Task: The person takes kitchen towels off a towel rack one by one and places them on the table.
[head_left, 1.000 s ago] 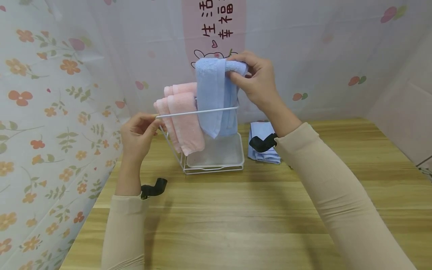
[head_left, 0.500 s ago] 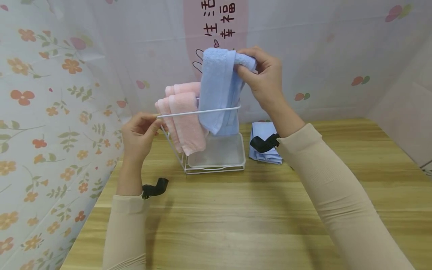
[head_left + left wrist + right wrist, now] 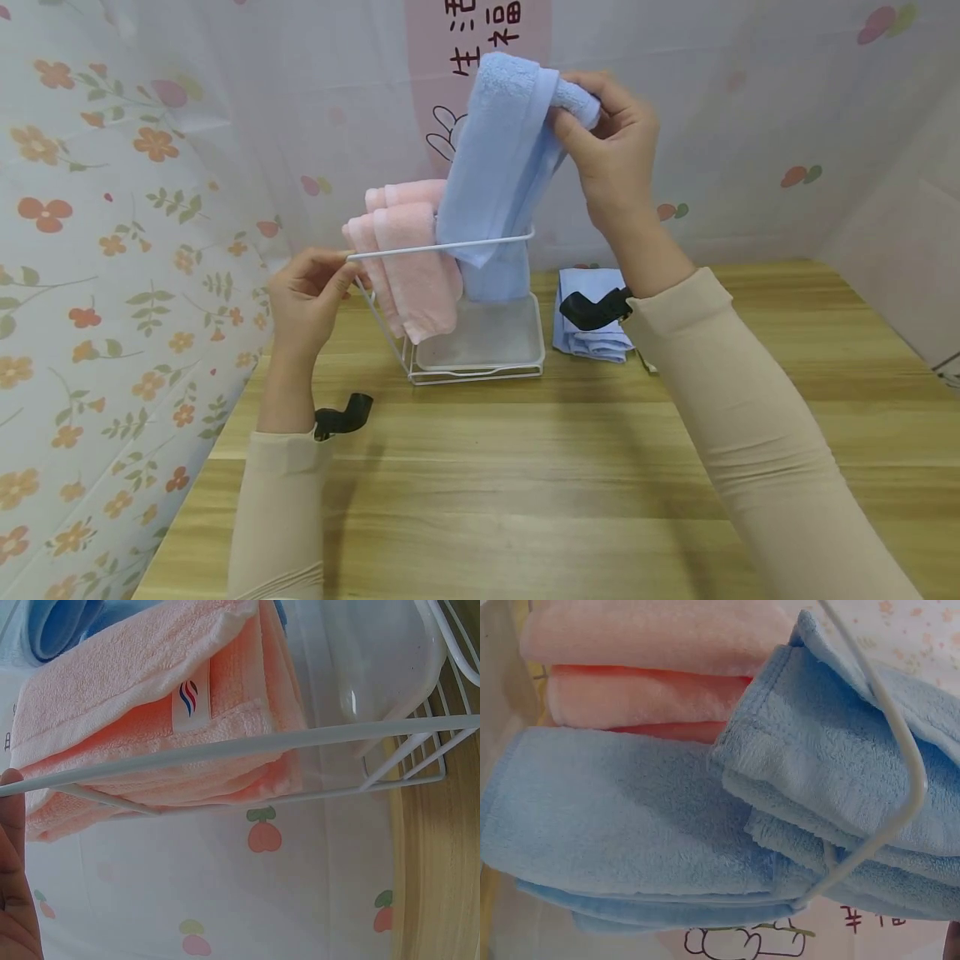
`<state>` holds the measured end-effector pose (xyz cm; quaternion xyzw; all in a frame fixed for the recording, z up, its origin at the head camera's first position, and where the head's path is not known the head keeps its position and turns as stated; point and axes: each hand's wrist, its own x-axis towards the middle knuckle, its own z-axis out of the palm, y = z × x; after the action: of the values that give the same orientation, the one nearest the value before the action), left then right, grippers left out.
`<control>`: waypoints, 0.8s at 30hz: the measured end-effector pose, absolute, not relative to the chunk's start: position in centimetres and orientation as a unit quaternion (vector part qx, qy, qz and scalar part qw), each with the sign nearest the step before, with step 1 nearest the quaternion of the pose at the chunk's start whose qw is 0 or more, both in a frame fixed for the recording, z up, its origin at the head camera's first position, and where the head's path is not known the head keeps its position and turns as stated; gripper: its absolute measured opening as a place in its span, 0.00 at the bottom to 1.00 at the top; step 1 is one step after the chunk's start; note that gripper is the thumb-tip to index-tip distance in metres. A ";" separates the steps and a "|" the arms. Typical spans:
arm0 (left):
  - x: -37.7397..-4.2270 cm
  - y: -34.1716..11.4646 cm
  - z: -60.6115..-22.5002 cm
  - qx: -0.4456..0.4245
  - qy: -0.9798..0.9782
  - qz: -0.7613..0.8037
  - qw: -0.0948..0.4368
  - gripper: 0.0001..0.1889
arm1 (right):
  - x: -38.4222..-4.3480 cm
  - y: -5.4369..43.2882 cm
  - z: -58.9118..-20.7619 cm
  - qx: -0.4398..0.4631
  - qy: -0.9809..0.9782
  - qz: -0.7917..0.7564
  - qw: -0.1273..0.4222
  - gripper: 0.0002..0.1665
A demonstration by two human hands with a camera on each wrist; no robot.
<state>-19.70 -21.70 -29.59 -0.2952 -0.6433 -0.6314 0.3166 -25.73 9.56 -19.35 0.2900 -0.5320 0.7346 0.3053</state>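
My left hand (image 3: 303, 292) pinches the front left corner of a white wire towel rack (image 3: 405, 252), whose bar also runs across the left wrist view. With thumb and fingers, my right hand (image 3: 618, 154) grips the top fold of a blue towel (image 3: 495, 158) above the rack's right side. Its lower end still hangs behind the front bar. Another blue towel (image 3: 497, 279) hangs further back; the right wrist view shows it lying apart from the held one (image 3: 847, 727). Folded pink towels (image 3: 416, 283) drape over the rack's left part, one bearing a small label (image 3: 191, 701).
A pale translucent tray (image 3: 495, 333) lies in the rack's base. Right of the rack, a folded light blue cloth (image 3: 588, 287) lies on the wooden table (image 3: 480, 483). A printed curtain (image 3: 720, 150) stands behind, and a floral one (image 3: 112, 275) at the left.
My right hand has raised the blue towel up and to the right, uncovering more of the blue towel behind. My left hand stays at the rack's corner.
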 end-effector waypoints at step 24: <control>-19.6 -21.7 -29.5 -0.289 -0.646 -0.632 0.316 0.07 | -25.0 12.6 -18.2 0.228 -0.443 0.806 0.320 0.12</control>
<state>-19.62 -21.65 -29.52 -0.2888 -0.6459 -0.6322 0.3158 -25.01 12.65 -18.16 0.2276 -0.4434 0.8056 0.3204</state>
